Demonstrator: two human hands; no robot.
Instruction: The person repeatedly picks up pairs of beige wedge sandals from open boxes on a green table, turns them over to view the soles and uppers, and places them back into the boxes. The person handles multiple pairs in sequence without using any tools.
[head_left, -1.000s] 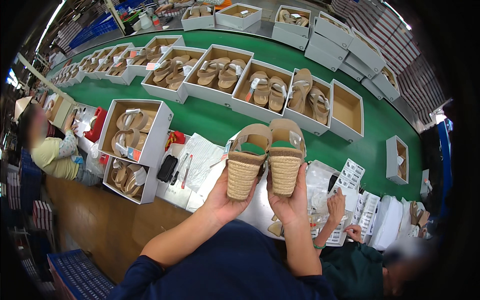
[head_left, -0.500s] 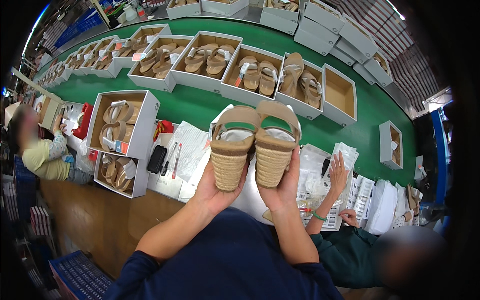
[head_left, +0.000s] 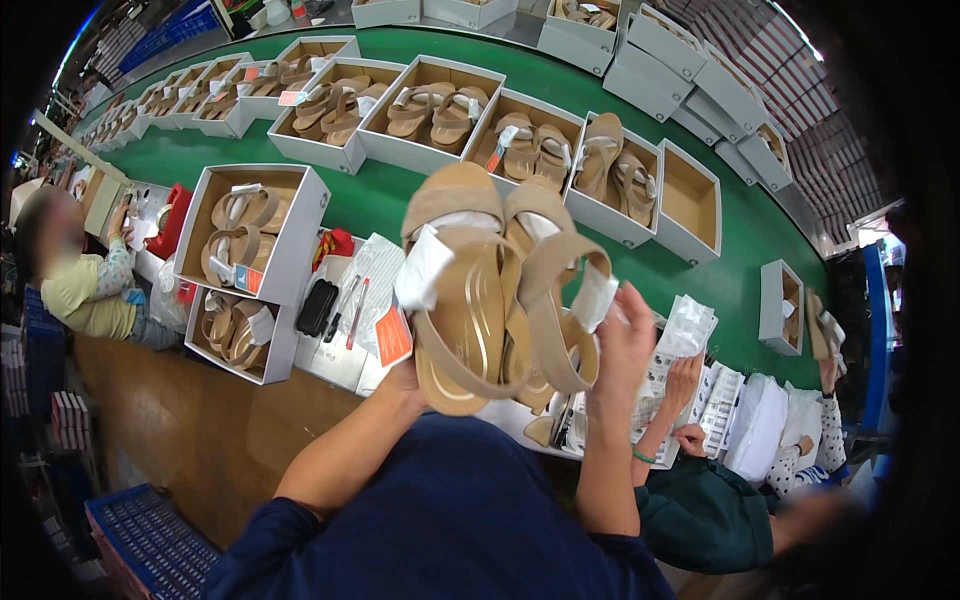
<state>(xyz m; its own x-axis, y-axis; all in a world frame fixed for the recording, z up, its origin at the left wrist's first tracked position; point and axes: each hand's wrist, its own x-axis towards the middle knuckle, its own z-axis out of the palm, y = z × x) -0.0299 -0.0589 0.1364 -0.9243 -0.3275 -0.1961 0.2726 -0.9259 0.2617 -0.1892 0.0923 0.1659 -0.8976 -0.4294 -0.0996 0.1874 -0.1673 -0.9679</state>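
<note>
The person's got a pair of tan sandals point(head_left: 500, 290) up in front of the chest, above the worktop point(head_left: 330, 365), toes pointing away. The right hand point(head_left: 622, 340) grips the right shoe's side; the left hand point(head_left: 405, 380) is mostly hidden underneath, probably gripping the heel.

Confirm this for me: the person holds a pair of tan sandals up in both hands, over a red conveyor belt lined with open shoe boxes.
Not quite. The head view shows the conveyor belt is green, not red. The rest holds: the left hand and right hand hold up the pair of tan sandals, and open shoe boxes line the belt.
</note>
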